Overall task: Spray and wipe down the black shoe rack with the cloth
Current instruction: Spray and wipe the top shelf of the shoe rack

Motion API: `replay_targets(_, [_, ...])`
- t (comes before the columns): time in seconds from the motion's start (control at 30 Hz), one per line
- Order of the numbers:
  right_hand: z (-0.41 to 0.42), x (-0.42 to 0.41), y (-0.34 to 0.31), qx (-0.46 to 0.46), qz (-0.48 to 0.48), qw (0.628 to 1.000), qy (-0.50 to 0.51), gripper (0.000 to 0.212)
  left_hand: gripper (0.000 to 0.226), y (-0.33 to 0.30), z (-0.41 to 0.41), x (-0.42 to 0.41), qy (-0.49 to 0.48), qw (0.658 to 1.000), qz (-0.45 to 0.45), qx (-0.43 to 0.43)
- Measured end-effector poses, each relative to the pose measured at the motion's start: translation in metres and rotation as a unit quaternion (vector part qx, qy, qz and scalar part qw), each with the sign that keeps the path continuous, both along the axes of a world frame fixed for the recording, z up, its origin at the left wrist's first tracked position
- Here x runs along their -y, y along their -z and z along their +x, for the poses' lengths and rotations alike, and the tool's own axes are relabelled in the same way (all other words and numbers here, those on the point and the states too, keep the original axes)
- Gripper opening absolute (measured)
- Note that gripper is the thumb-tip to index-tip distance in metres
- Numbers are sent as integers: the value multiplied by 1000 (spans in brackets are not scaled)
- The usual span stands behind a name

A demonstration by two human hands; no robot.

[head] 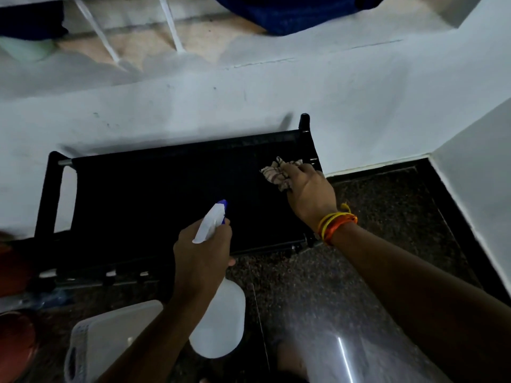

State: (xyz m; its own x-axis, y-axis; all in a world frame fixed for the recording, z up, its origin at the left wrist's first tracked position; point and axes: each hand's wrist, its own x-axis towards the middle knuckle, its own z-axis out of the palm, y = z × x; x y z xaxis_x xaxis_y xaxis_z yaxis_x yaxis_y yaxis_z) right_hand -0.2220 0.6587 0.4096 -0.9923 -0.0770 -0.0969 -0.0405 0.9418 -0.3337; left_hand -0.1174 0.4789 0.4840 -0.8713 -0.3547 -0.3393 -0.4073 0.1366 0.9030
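The black shoe rack stands against a white wall, its top shelf a dark fabric sheet between black posts. My left hand grips a white spray bottle by the neck, its blue-tipped nozzle over the shelf's front middle. My right hand presses a crumpled beige cloth onto the shelf's far right corner, beside the right back post. Orange threads circle my right wrist.
A white plastic basket sits on the speckled dark floor at lower left. Red-brown objects lie at the left edge. The white wall steps out at the right, forming a corner. My knee is at the bottom.
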Motion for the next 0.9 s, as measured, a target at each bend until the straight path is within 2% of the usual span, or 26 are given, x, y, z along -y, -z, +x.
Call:
replay_targets(0.07, [9, 1, 0, -5, -13, 1000, -3, 49, 29, 4, 9, 0, 2, 1000, -7, 7])
replay_targets(0.27, [51, 11, -4, -7, 24, 1000, -4, 53, 39, 17, 39, 12, 21, 999, 13, 25])
replay_targets(0.37, [70, 19, -4, -57, 41, 998, 4, 52, 38, 26, 55, 23, 33, 999, 23, 10])
replay_targets(0.5, [97, 36, 3, -130, 46, 990, 18, 52, 57, 41, 77, 42, 13, 999, 38, 9])
replay_targets(0.57, [113, 46, 11, -157, 50, 986, 17, 54, 58, 51, 87, 53, 6, 999, 34, 17])
replay_targets(0.73, [139, 66, 33, -203, -29, 977, 55, 59, 59, 82, 110, 76, -17, 999, 32, 14])
replay_targets(0.9, [155, 94, 53, -249, -109, 959, 80, 64, 46, 119, 128, 101, -58, 998, 35, -3])
